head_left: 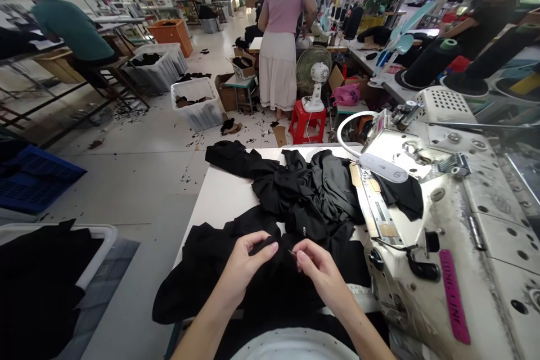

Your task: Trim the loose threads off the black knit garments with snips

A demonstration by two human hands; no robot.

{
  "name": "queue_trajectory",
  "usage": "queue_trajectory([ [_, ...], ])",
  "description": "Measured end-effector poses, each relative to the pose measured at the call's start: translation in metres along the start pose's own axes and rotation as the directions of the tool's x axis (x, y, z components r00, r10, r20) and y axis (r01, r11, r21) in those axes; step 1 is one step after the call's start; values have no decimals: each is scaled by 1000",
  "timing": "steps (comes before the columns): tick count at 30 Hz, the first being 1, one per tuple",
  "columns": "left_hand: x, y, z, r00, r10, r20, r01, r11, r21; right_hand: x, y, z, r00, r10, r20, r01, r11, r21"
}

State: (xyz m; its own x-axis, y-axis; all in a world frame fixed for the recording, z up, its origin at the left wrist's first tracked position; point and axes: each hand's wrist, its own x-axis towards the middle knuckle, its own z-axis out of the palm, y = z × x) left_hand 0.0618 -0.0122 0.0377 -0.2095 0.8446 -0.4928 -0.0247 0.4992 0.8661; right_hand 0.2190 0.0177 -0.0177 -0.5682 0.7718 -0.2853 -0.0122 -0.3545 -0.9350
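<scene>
Black fabric [295, 197] lies bunched across a white work table [219, 197] in front of me. My left hand [247, 261] is closed, its fingers pinching a fold of the black fabric at the near edge. My right hand [316, 267] is also closed, thumb and forefinger pinching the same cloth a little to the right, fingertips nearly meeting those of the left. A white industrial sewing machine [442, 219] stands directly to the right of my hands, with part of the fabric tucked under its arm.
A white bin of black cloth [50, 275] sits at my lower left, a blue crate [34, 177] beyond it. A person in a pink top [282, 39] stands ahead by a fan [314, 76] on a red stool [307, 121]. Another person sits far left. Bins and scraps dot the floor.
</scene>
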Motion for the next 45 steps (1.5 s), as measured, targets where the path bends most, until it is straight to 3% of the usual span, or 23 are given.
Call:
queue_trajectory([
  [17, -1, -2, 6, 999, -11, 54, 9, 999, 39, 3, -2, 15, 997, 15, -73, -7, 994, 107],
  [25, -1, 1, 5, 1000, -4, 25, 2, 996, 87, 6, 4, 8, 975, 66, -214, -17, 975, 223],
  [29, -1, -1, 5, 1000, 12, 24, -15, 990, 139, 7, -2, 10, 977, -21, -212, 41, 995, 88],
  [33, 2, -2, 4, 996, 85, 29, -88, 984, 154, 5, -12, 14, 987, -88, -134, 79, 994, -69],
  [37, 2, 2, -4, 956, 229, -184, -242, 969, -50, 2, -11, 8, 994, -85, 63, 91, 990, -106],
  [40, -7, 2, -3, 895, 341, -288, -382, 919, -100, 6, -7, 4, 1000, -24, 0, 24, 999, -25],
  [42, -17, -5, 4, 877, 402, -264, -429, 902, -52, 11, -6, 7, 999, 13, -37, -12, 1000, 17],
  [45, -28, -23, 19, 864, 456, -216, -470, 882, -20, 16, -6, 18, 994, 55, 95, -60, 997, 47],
])
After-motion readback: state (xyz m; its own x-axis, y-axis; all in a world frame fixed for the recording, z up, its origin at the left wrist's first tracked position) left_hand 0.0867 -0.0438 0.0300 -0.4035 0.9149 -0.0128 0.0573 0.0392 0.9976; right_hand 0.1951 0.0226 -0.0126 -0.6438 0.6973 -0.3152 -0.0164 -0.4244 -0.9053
